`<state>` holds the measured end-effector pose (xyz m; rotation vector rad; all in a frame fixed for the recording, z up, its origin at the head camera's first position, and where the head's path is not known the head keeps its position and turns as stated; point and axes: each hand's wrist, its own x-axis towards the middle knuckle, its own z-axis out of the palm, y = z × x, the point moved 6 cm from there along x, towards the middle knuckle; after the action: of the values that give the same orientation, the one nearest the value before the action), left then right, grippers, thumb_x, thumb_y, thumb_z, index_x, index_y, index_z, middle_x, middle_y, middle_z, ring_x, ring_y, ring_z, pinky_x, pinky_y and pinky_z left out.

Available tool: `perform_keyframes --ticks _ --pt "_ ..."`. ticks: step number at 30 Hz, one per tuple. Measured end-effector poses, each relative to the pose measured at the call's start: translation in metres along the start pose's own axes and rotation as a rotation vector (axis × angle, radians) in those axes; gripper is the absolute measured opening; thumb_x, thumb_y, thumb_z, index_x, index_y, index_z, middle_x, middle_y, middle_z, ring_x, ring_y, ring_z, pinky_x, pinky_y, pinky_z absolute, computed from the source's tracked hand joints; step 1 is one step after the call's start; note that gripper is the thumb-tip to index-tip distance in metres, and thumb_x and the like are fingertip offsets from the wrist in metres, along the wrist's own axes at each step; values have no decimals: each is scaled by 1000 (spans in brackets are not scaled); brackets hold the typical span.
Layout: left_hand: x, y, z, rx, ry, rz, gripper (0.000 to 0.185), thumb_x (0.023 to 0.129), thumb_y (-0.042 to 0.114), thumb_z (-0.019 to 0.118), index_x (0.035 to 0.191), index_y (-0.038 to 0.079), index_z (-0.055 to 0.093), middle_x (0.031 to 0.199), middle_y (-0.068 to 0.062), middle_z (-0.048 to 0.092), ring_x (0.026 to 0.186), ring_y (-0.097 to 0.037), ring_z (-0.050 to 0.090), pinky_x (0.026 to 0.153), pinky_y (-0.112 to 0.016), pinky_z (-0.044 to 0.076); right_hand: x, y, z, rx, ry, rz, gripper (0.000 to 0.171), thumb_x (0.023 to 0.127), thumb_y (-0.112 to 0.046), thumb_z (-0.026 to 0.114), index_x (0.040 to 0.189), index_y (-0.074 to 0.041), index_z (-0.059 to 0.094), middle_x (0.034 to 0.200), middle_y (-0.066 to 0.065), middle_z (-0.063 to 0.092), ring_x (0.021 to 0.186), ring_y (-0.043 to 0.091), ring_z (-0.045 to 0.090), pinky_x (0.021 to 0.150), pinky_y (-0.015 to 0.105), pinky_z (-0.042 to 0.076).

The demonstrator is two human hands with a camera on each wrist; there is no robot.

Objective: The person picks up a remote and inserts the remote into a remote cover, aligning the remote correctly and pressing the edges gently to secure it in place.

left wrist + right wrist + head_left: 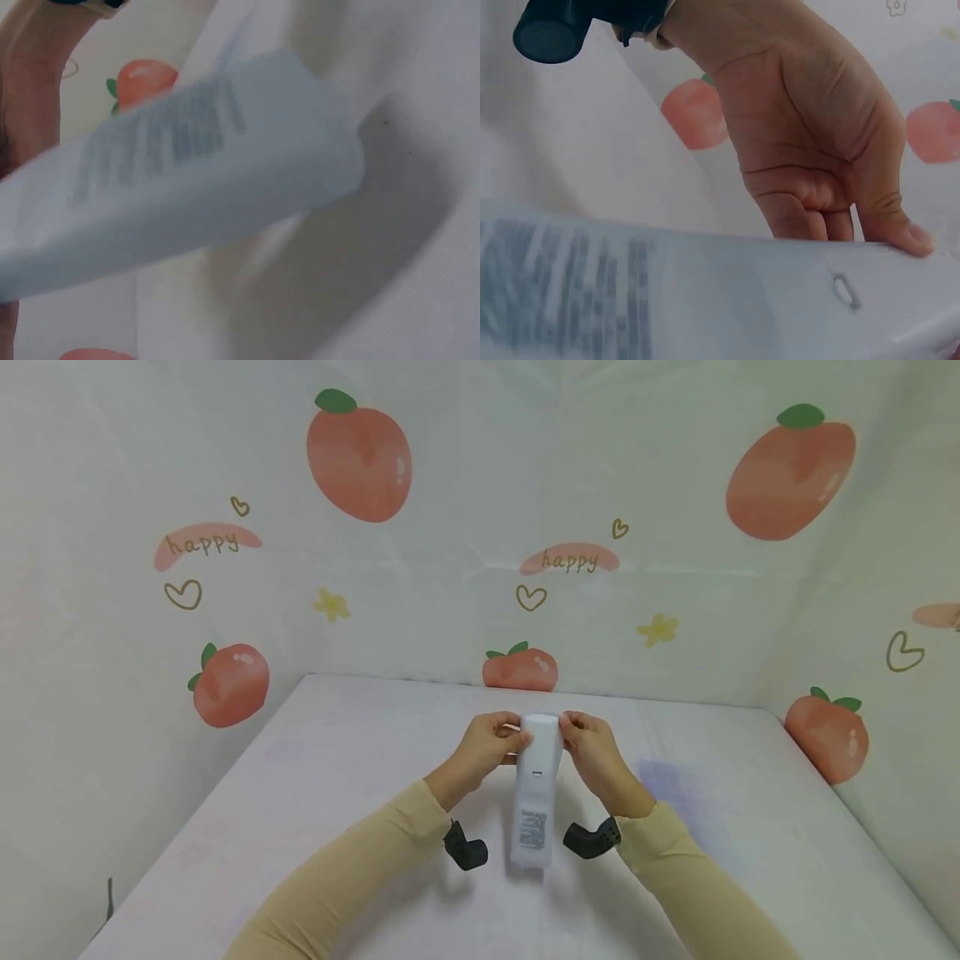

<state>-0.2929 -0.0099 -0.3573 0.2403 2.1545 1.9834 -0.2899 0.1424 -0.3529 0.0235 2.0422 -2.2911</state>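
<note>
A long white remote control (536,789) stands up from the table in the head view, its back facing me. That back has a small latch slot (846,291) and a block of blurred dark print (533,829) lower down. My left hand (480,747) grips its upper left edge, thumb on the back and fingers behind. At the upper right corner, my right hand (597,760) pinches the edge with thumb and fingers. The remote's lower end (322,142) is blurred in the left wrist view and seems held off the table. Its front is hidden.
A white cloth covers the table (360,752). Behind it hangs a pale curtain (450,585) printed with fruit and hearts. Black camera mounts (467,847) stick out from both wrists beside the remote's lower part.
</note>
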Motion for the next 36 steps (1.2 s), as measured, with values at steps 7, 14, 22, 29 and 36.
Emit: perform_keyframes --ticks 7,14,22,29,36 --pt "2 7 4 -74 94 -28 29 90 8 68 113 -8 62 104 -21 69 85 -17 66 79 -39 58 4 -12 -1 50 39 -80 6 101 -2 44 101 4 46 86 -4 47 77 7 42 69 17 36" --pt "2 5 7 -121 91 -29 33 90 15 69 112 -8 64 104 -16 69 81 -16 67 80 -39 58 -1 -8 0 20 -18 4 33 106 -11 33 127 15 37 100 -1 51 87 2 52 78 13 46" --pt "-1 -3 4 -92 116 -32 39 85 21 75 114 -3 66 106 -14 70 88 -18 67 82 -38 58 -6 1 3 17 -40 45 41 106 -14 32 133 16 33 107 4 50 91 3 52 81 14 46" --pt "-1 -2 2 -19 91 7 37 82 16 78 109 -6 66 100 -18 72 81 -16 68 73 -33 59 -6 8 0 13 -29 57 40 106 -11 33 132 19 34 105 4 50 88 2 52 79 13 45" --pt "0 -4 -2 15 51 -12 37 83 13 77 110 -8 65 99 -21 70 75 -15 67 70 -35 60 -4 7 -5 61 20 1 20 103 -2 37 113 14 42 88 -2 47 79 3 47 74 15 43"
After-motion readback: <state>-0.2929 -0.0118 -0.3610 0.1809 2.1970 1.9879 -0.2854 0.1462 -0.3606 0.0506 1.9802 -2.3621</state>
